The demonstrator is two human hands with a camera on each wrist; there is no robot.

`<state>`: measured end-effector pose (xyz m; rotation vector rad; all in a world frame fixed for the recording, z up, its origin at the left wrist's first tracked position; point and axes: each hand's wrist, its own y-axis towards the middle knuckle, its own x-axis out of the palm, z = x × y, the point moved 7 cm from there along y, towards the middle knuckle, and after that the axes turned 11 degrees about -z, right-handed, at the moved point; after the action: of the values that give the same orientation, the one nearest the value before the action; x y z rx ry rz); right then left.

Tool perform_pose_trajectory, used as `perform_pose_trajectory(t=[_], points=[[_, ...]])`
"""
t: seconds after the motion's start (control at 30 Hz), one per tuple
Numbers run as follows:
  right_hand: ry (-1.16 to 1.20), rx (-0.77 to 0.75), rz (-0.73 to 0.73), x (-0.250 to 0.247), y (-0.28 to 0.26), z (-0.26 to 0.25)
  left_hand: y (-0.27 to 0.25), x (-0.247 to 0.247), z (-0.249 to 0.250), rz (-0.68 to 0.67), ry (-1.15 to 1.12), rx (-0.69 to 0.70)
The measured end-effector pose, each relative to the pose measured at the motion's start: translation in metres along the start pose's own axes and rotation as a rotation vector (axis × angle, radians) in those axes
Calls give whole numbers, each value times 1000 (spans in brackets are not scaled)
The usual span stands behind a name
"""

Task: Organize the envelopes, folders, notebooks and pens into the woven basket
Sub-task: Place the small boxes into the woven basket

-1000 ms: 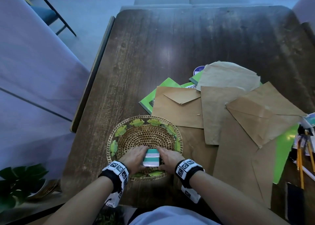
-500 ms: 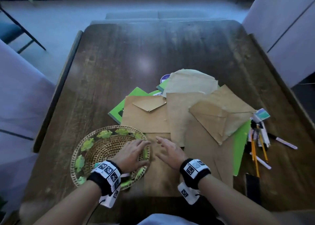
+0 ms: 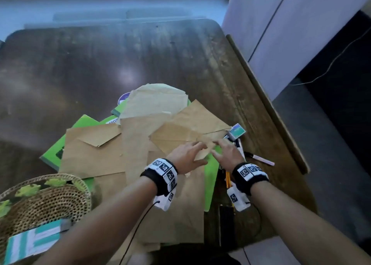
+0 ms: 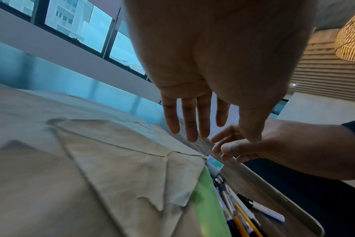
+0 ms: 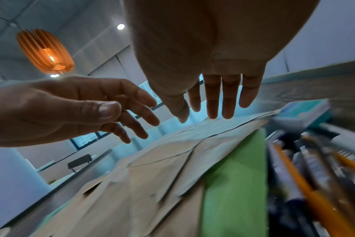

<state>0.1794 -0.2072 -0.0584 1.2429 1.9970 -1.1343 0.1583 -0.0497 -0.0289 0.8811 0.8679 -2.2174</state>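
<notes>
The woven basket (image 3: 40,177) sits at the near left and holds a teal-and-white striped notebook (image 3: 34,242). Brown envelopes (image 3: 96,156) lie heaped over green folders (image 3: 53,153) in the middle of the table. Both hands hover side by side over the right corner of the top envelope (image 4: 120,154), fingers straight, holding nothing: left hand (image 3: 198,152), right hand (image 3: 218,149). Just right of them lie pens and yellow pencils (image 3: 261,160) and a small teal notebook (image 3: 237,131). The wrist views show the left hand (image 4: 192,125) and the right hand (image 5: 209,105) clear of the paper.
A raised wooden strip (image 3: 267,104) runs along the table's right edge, with a white panel (image 3: 281,34) beyond it. A black flat item (image 3: 226,218) lies near the front edge. A round purple-and-white piece (image 3: 123,99) peeks out behind the pile.
Both hands let go of the striped notebook in the basket and moved right, over the envelopes toward the pens. The head view swung right with them.
</notes>
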Motion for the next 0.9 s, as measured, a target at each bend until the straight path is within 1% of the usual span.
perform_pose_trajectory(t=[0.1, 0.17, 0.27, 0.37, 0.57, 0.63, 0.7, 0.77, 0.9], points=[[-76, 80, -1, -28, 21, 46, 51, 1, 15, -25, -31, -25], [-136, 150, -29, -42, 38, 75, 81, 2, 21, -44, -35, -66], [-197, 265, -73, -51, 60, 108, 112, 9, 21, -98, -26, -138], [-198, 312, -89, -51, 81, 129, 133, 20, 18, -139, 23, -149], [-185, 318, -169, -37, 114, 143, 159, 33, 4, -208, 32, -130], [-199, 311, -176, -33, 118, 144, 164, 36, -2, -222, 45, -145], [-194, 306, -148, -34, 121, 145, 171, 37, -5, -230, 66, -164], [-178, 307, -106, -38, 120, 145, 174, 35, -4, -206, 68, -160], [-158, 300, -21, -48, 106, 136, 172, 26, 0, -146, -69, -148]])
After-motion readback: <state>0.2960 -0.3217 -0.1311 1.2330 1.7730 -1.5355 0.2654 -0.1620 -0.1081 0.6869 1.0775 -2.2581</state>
